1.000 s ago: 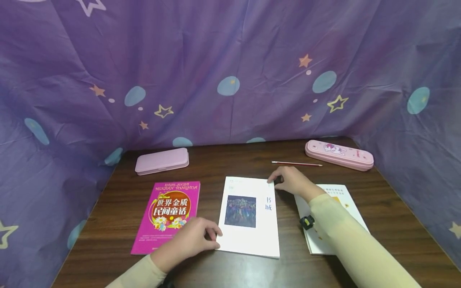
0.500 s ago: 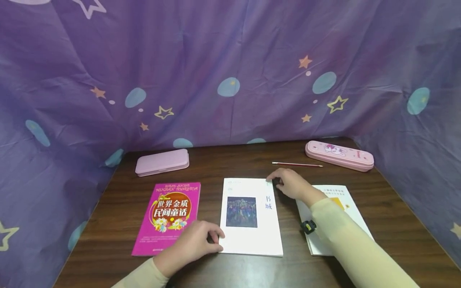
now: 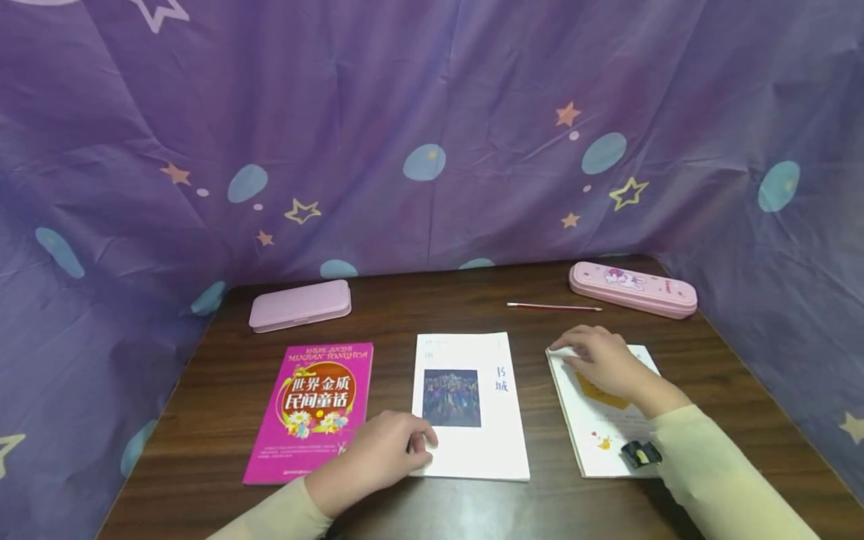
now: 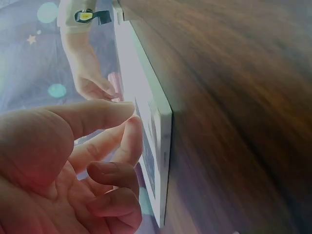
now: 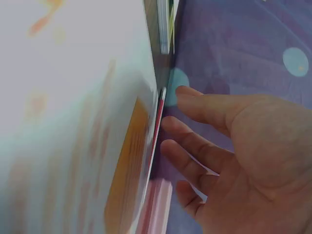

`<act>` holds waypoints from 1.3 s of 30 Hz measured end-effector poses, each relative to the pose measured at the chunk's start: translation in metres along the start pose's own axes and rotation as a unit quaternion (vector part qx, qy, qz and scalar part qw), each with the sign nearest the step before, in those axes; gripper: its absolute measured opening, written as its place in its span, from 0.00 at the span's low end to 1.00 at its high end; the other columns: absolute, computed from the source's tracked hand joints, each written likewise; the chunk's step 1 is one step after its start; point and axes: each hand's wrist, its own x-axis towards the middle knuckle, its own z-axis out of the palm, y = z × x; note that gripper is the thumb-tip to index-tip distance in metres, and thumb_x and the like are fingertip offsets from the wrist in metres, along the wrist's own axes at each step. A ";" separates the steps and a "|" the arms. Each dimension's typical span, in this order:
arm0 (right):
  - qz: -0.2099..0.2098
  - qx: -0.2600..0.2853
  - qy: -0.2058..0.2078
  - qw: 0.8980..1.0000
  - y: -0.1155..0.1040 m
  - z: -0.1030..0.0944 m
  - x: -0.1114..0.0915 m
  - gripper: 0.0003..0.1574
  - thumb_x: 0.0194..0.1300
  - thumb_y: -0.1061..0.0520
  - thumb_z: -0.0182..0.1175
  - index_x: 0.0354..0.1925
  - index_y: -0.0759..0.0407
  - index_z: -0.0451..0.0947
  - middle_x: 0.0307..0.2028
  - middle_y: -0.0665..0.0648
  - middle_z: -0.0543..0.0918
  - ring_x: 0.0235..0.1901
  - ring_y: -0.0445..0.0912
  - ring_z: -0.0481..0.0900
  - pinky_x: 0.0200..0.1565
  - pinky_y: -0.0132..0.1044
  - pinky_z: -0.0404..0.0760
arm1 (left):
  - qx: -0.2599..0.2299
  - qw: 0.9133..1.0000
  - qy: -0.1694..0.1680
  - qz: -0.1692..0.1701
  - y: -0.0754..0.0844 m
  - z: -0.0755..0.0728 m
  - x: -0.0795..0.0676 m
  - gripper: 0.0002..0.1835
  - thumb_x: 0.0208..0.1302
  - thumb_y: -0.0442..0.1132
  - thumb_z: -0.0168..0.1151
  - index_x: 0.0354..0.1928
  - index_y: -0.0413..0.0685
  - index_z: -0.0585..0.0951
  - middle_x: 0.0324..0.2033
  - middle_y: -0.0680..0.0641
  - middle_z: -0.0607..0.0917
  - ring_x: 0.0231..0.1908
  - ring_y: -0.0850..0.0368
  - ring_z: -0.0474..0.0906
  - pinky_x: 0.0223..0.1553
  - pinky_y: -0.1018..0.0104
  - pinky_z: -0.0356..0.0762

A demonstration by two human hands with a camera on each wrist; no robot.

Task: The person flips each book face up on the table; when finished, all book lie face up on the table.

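While the white book with the orange panel [image 3: 604,420] lies flat and face up at the right of the bench [image 3: 432,510], the right hand [image 3: 604,367] is at its far left corner, its fingers loosely bent, spread and gripping nothing; whether they press the edge I cannot tell. Any small turn from that corner would, I judge, go best with a fingertip against each of the two meeting edges, pushing low and slowly so that the cover does not lift or crease.

To its left, with a gap between, lies the middle book [image 3: 470,412], white with a dark picture. At its near left corner is the left hand [image 3: 381,454], thumb and forefinger close together, nothing held between them. A light touch should be enough there; leaning on the cover could drag the book askew.

Farther left is the pink book [image 3: 304,412], its near right part hidden behind the left hand and wrist. Beyond the books, the thin red pencil [image 3: 553,307] lies near the rabbit case [image 3: 633,289]; the right hand should keep clear of it, since it may roll. The plain pink case [image 3: 300,304] sits far left.
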 end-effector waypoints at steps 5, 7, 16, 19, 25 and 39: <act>0.009 -0.007 0.009 1.000 0.020 -0.012 -0.015 0.14 0.67 0.61 0.68 0.51 0.51 0.87 0.56 0.63 0.84 0.56 0.64 0.77 0.52 0.67 0.67 | 0.027 0.999 -0.006 0.022 0.012 0.006 0.013 0.12 0.56 0.41 0.75 0.43 0.58 0.88 0.27 0.64 0.83 0.28 0.71 0.75 0.33 0.74 0.73; 0.023 -0.004 0.002 1.000 0.032 -0.017 -0.020 0.15 0.67 0.61 0.67 0.51 0.53 0.87 0.57 0.65 0.83 0.58 0.66 0.75 0.54 0.69 0.67 | 0.035 0.999 -0.007 0.029 0.017 0.009 0.018 0.17 0.56 0.42 0.75 0.49 0.57 0.87 0.30 0.63 0.84 0.31 0.70 0.76 0.34 0.74 0.74; 0.104 0.007 -0.035 0.994 0.090 -0.037 -0.037 0.18 0.70 0.65 0.60 0.56 0.60 0.83 0.61 0.72 0.78 0.63 0.71 0.72 0.62 0.72 0.68 | 0.038 0.999 -0.009 0.038 0.033 0.031 0.033 0.27 0.56 0.43 0.76 0.59 0.57 0.82 0.41 0.58 0.84 0.40 0.67 0.79 0.43 0.71 0.79; 0.111 0.004 -0.041 0.993 0.106 -0.039 -0.042 0.20 0.70 0.67 0.60 0.59 0.61 0.81 0.62 0.72 0.77 0.62 0.71 0.73 0.60 0.72 0.69 | 0.042 0.998 -0.007 0.056 0.039 0.037 0.040 0.25 0.57 0.42 0.75 0.58 0.57 0.83 0.41 0.59 0.84 0.43 0.67 0.80 0.47 0.71 0.79; 0.111 0.004 -0.043 0.993 0.119 -0.040 -0.048 0.24 0.67 0.68 0.62 0.61 0.59 0.80 0.62 0.72 0.78 0.58 0.68 0.77 0.57 0.69 0.73 | 0.058 0.992 -0.006 0.108 0.056 0.046 0.057 0.22 0.59 0.42 0.74 0.57 0.56 0.84 0.40 0.60 0.85 0.41 0.69 0.81 0.44 0.74 0.78; 0.087 -0.001 -0.038 0.996 0.127 -0.044 -0.047 0.29 0.55 0.71 0.69 0.56 0.55 0.84 0.56 0.65 0.84 0.49 0.57 0.80 0.49 0.54 0.77 | 0.083 0.987 -0.029 0.132 0.099 0.071 0.085 0.20 0.60 0.47 0.75 0.55 0.62 0.85 0.38 0.65 0.83 0.35 0.75 0.74 0.35 0.80 0.71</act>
